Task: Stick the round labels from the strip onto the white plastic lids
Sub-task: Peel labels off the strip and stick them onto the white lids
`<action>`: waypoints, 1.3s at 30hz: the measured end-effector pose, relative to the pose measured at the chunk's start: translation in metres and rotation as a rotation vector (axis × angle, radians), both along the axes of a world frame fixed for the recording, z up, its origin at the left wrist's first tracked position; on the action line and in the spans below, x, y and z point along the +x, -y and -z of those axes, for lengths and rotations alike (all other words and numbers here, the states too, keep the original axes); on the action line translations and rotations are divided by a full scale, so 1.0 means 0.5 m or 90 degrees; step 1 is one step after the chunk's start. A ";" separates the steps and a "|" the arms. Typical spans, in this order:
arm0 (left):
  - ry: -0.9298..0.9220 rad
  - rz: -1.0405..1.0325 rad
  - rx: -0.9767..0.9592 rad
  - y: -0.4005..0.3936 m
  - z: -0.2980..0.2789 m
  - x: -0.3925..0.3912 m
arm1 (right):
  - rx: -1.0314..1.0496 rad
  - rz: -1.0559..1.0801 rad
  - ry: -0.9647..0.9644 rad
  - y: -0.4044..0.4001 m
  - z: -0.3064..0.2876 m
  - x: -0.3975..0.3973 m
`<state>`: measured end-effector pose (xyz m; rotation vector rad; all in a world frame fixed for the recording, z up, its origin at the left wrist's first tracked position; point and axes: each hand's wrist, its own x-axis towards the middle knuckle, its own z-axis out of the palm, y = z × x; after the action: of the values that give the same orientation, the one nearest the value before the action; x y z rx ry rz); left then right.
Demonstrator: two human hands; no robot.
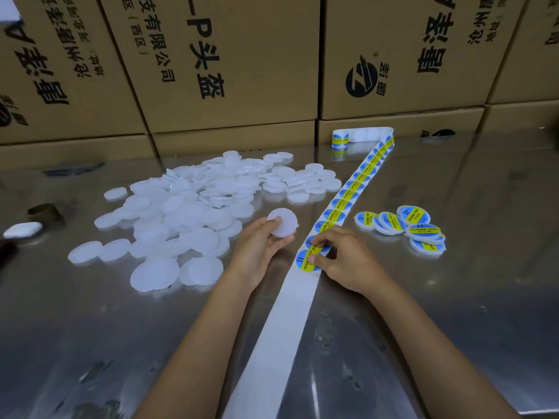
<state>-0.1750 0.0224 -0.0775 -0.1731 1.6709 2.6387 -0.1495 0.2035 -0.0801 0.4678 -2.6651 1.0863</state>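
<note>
A long white backing strip (281, 322) runs from the near edge diagonally to a small roll (341, 138) at the back, carrying several round blue-and-yellow labels (348, 193). My left hand (257, 249) holds one bare white plastic lid (286, 225) just left of the strip. My right hand (341, 258) lies on the strip, its thumb and fingertips pinching at the edge of the nearest label (306, 260). A big heap of bare white lids (193, 207) lies to the left. Several labelled lids (402, 226) are piled right of the strip.
The work surface is a shiny metal table (453, 297). Stacked brown cardboard boxes (227, 71) wall off the back. A small white object (22, 229) and a dark ring (45, 210) lie at the far left.
</note>
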 end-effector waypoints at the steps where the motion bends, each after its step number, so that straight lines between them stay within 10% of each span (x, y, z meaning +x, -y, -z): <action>1: -0.003 -0.004 -0.029 -0.003 0.002 0.000 | -0.003 0.002 0.001 0.000 0.000 -0.001; 10: -0.058 0.026 -0.122 -0.027 -0.007 0.008 | -0.046 -0.007 0.008 0.003 -0.006 0.006; 24: -0.043 0.080 -0.208 -0.042 -0.016 0.024 | -0.497 0.053 0.215 0.000 -0.046 0.014; 39: 0.007 0.207 0.086 -0.048 -0.042 0.035 | -0.466 0.061 0.011 0.032 -0.050 0.022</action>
<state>-0.1574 0.0466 -0.0565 0.0807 1.3738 2.4854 -0.1387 0.1873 -0.0552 0.1775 -2.0521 1.8919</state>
